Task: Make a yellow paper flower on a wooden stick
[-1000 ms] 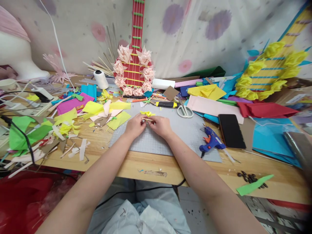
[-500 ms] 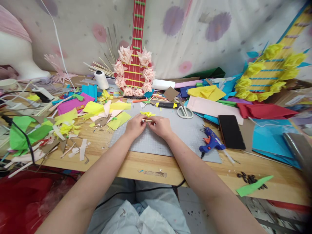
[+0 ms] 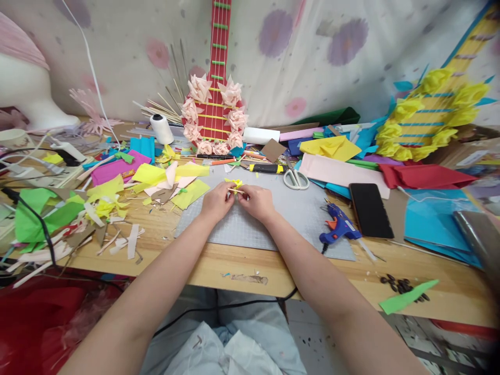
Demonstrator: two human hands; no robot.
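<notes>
My left hand (image 3: 217, 201) and my right hand (image 3: 258, 201) meet over the grey cutting mat (image 3: 273, 224), fingers pinched together. Between them they hold a thin wooden stick (image 3: 236, 191) with a small yellow paper flower (image 3: 233, 183) at its far end. Both hands rest low on the mat, fingertips almost touching.
A blue glue gun (image 3: 338, 225) and a black phone (image 3: 370, 209) lie right of the mat. Scissors (image 3: 296, 178) and a yellow-black marker (image 3: 266, 168) lie behind it. Coloured paper scraps (image 3: 105, 195) cover the left side. A red paper guitar (image 3: 214, 112) leans on the curtain.
The hands stay in place; the yellow flower on the stick has turned slightly and looks more bunched.
</notes>
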